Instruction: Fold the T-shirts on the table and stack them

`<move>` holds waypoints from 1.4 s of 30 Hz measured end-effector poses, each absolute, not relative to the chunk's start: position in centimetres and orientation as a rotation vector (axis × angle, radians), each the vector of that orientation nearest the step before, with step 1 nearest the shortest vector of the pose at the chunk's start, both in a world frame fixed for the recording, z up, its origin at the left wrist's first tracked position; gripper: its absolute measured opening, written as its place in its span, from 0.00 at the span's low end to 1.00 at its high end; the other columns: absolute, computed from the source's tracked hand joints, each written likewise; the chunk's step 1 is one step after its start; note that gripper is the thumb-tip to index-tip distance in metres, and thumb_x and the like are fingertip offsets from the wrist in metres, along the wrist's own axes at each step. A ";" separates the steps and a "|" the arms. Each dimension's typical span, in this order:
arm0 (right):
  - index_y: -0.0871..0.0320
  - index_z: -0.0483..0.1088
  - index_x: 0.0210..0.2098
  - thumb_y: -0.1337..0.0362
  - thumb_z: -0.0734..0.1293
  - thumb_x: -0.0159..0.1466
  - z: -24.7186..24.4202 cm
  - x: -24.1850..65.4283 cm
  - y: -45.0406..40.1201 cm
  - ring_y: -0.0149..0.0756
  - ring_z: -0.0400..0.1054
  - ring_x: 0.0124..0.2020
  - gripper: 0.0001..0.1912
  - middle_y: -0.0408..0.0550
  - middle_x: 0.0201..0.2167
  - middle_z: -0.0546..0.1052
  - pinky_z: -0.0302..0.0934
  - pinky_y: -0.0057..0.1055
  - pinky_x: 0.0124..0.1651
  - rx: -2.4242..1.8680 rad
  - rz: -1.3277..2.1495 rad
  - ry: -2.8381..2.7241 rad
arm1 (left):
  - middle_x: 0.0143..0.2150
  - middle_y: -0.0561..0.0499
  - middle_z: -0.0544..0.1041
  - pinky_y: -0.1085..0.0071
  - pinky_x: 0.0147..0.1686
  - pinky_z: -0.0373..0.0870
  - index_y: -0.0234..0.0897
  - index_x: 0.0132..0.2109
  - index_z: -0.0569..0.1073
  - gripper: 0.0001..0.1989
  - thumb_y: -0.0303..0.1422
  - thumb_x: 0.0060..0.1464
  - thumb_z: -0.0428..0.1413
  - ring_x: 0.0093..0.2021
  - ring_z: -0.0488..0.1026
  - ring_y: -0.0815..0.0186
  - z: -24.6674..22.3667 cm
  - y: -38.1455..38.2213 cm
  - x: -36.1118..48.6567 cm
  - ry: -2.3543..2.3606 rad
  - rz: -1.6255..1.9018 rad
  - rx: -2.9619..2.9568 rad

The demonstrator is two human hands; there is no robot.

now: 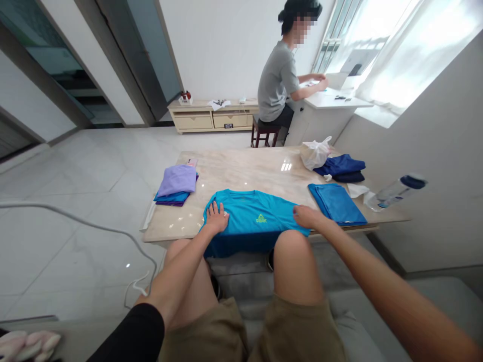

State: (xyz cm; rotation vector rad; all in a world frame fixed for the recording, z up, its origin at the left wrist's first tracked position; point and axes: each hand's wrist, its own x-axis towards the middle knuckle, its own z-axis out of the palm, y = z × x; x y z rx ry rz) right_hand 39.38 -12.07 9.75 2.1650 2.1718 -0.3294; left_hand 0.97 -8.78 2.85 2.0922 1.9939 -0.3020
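Observation:
A bright blue T-shirt (245, 213) with a small yellow-green logo lies spread at the table's near edge, its neckline facing away and its lower part hanging over the edge. My left hand (217, 219) rests flat on the shirt's left shoulder area, fingers spread. On the right side, my right hand (306, 217) is closed at the sleeve, fingers pinching the blue fabric.
Folded clothes, purple (177, 180) on top, sit at the table's (241, 168) left. At right are a folded blue garment (335, 202), dark blue clothes (343, 167), a plastic bag (315, 153) and a bottle (394, 193). A person (277, 80) sits beyond.

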 end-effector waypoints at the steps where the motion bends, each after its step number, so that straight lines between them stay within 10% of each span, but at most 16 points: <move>1: 0.61 0.82 0.56 0.66 0.67 0.70 9.2 37.3 -12.2 0.49 0.78 0.58 0.19 0.64 0.56 0.84 0.67 0.38 0.61 2.111 -0.384 2.217 | 0.84 0.26 0.40 0.42 0.78 0.45 0.25 0.83 0.46 0.40 0.46 0.75 0.38 0.84 0.41 0.37 2.5 -9.8 1.4 2.020 -0.293 2.092; 5: 0.63 0.58 0.80 0.55 0.50 0.81 5.8 31.0 -13.7 0.48 0.52 0.81 0.34 0.62 0.80 0.60 0.49 0.43 0.78 2.073 -0.681 2.125 | 0.84 0.27 0.41 0.42 0.78 0.46 0.26 0.83 0.47 0.40 0.46 0.74 0.39 0.84 0.42 0.37 1.7 -13.0 2.5 2.044 -0.302 2.141; 10: 0.56 0.36 0.85 0.46 0.47 0.80 2.1 31.0 -16.2 0.49 0.25 0.85 0.40 0.53 0.85 0.30 0.29 0.53 0.82 2.120 -0.660 2.034 | 0.84 0.31 0.48 0.47 0.77 0.52 0.30 0.82 0.53 0.37 0.44 0.74 0.41 0.83 0.49 0.46 4.0 -13.9 -0.9 1.821 -0.350 2.337; 16: 0.55 0.40 0.85 0.45 0.45 0.79 0.9 32.0 -15.3 0.53 0.25 0.84 0.40 0.53 0.85 0.31 0.29 0.60 0.81 2.161 -0.708 2.051 | 0.80 0.25 0.58 0.27 0.75 0.42 0.32 0.76 0.67 0.33 0.34 0.68 0.49 0.81 0.53 0.36 8.3 -13.3 -6.4 2.065 -0.382 2.317; 21: 0.63 0.37 0.84 0.46 0.45 0.79 0.3 31.3 -13.8 0.52 0.26 0.85 0.42 0.56 0.85 0.36 0.29 0.57 0.82 2.295 -0.644 2.049 | 0.84 0.37 0.53 0.50 0.80 0.47 0.33 0.80 0.59 0.34 0.40 0.74 0.41 0.84 0.48 0.50 6.2 -14.5 -3.1 1.817 -0.243 2.396; 27: 0.64 0.43 0.84 0.48 0.41 0.80 -0.6 32.2 -12.0 0.47 0.30 0.85 0.41 0.56 0.85 0.38 0.28 0.52 0.82 2.358 -0.414 2.102 | 0.86 0.39 0.38 0.41 0.79 0.43 0.32 0.84 0.44 0.44 0.55 0.73 0.36 0.85 0.35 0.42 2.5 -11.7 -0.5 1.954 -0.296 2.045; 42: 0.58 0.46 0.84 0.44 0.47 0.80 -1.2 34.3 4.0 0.49 0.34 0.84 0.40 0.54 0.85 0.42 0.32 0.57 0.82 2.210 -0.212 2.263 | 0.85 0.47 0.49 0.44 0.81 0.39 0.41 0.83 0.53 0.37 0.50 0.75 0.39 0.85 0.43 0.49 0.0 6.0 -0.8 2.031 0.082 2.279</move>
